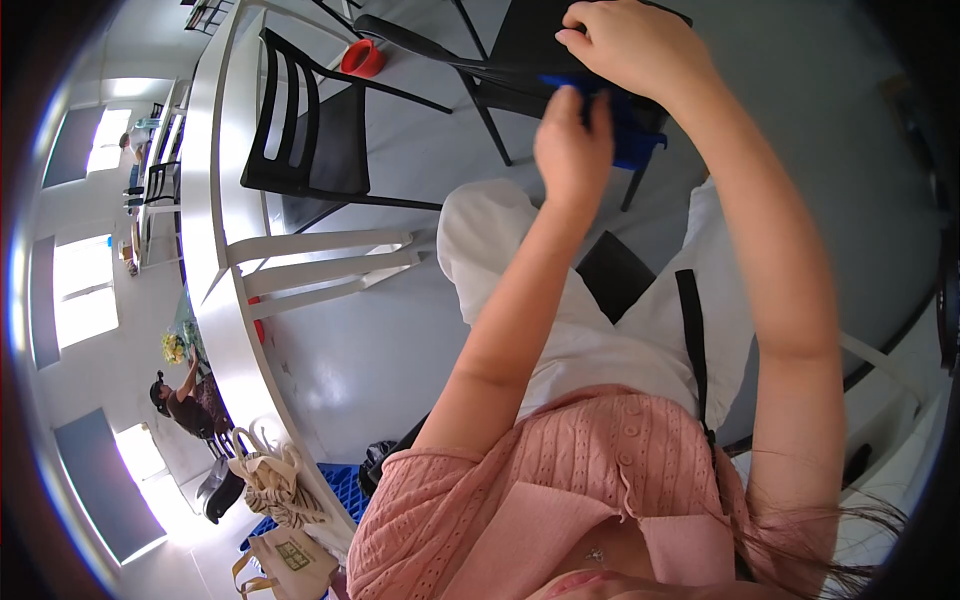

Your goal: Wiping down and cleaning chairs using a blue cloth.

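Observation:
My left hand (574, 146) is raised in front of a black chair, blurred, its thumb and fingers apart beside a dark blue item (637, 139). That item hangs at the near edge of the black chair seat (525, 34); its exact kind cannot be told. Farther forward, at the top of the view, my right hand (626, 37) is over the same seat with its fingers curled. Whether it holds something is hidden. Both forearms reach forward above my white trousers.
A second black chair (337, 142) stands left beside a long white table (202, 157). A red bowl-like container (363, 58) is on the floor. Bags (274, 480) sit at the table's near end. Across the table, a person (191, 405) in a cap is near yellow flowers (173, 349).

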The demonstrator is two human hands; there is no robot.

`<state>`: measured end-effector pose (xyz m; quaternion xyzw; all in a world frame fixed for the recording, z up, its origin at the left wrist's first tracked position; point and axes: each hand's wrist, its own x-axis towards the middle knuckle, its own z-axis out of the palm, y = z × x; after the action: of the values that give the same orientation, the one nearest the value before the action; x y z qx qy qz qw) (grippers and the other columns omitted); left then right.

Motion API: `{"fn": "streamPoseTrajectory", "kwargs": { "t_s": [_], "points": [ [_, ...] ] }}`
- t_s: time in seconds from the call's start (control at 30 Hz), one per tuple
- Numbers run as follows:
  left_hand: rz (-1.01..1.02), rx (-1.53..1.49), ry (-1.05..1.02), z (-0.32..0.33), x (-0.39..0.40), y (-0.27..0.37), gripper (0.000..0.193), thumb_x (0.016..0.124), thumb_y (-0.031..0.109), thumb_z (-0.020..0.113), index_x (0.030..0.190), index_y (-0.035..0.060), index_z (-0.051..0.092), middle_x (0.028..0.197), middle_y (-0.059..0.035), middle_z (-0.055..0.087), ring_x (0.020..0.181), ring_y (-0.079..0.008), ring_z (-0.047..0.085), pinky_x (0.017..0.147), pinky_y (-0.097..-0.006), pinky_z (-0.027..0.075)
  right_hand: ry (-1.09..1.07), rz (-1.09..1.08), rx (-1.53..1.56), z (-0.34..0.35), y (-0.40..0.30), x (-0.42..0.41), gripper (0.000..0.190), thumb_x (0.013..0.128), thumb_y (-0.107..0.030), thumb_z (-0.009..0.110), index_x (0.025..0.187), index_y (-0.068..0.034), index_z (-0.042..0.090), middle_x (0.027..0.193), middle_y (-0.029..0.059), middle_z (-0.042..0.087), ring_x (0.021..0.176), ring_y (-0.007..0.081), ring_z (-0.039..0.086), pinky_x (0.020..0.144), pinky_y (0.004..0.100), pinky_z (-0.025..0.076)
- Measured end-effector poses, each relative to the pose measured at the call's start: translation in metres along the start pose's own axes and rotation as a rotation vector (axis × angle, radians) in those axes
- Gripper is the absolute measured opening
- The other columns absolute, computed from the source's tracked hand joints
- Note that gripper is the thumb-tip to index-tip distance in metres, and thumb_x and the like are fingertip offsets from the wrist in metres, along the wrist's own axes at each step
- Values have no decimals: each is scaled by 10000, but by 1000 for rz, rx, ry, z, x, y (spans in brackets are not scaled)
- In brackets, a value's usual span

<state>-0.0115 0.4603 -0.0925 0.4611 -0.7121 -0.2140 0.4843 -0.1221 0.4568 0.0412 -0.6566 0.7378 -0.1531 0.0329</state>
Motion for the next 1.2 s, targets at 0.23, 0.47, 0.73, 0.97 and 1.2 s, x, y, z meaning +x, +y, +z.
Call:
{"fn": "streamPoseTrajectory", "kwargs": {
  "t_s": [0.23,0.47,0.73,0.97,1.2],
  "points": [
    [-287,-354,57,-44,39,-59,101,938,98,558,882,21,591,790,-9,642,640,-90,528,629,-229,448,36,-44,0,5,0,4,310,869,-297,534,827,-22,669,824,193,681,784,356,667,699,451,532],
    [-483,-1212,331,-49,65,-23,133,953,33,426,1051,43,515,906,-44,597,784,-124,587,722,-261,497,-6,0,-10,2,-1,4,303,864,-282,530,842,-16,673,829,203,681,790,358,670,705,454,534],
    [-544,-1059,168,-8,-11,44,37,945,89,532,927,82,563,757,47,535,587,-20,410,505,-187,324,-38,19,-26,1,-4,6,298,850,-274,533,823,-19,685,817,203,680,771,359,672,693,452,537],
    [-470,-1010,49,1,-29,64,121,936,21,524,1037,-1,588,896,13,598,787,-36,516,691,-186,409,60,-29,26,6,4,2,282,846,-279,545,813,-38,689,792,185,681,740,348,671,666,449,535],
    [-463,-880,432,-56,23,-15,111,925,13,484,1013,17,553,945,-63,611,866,-137,605,763,-266,499,66,-61,25,5,-3,2,273,853,-270,541,818,-40,684,789,173,682,739,335,671,649,440,532]
  ]
}}
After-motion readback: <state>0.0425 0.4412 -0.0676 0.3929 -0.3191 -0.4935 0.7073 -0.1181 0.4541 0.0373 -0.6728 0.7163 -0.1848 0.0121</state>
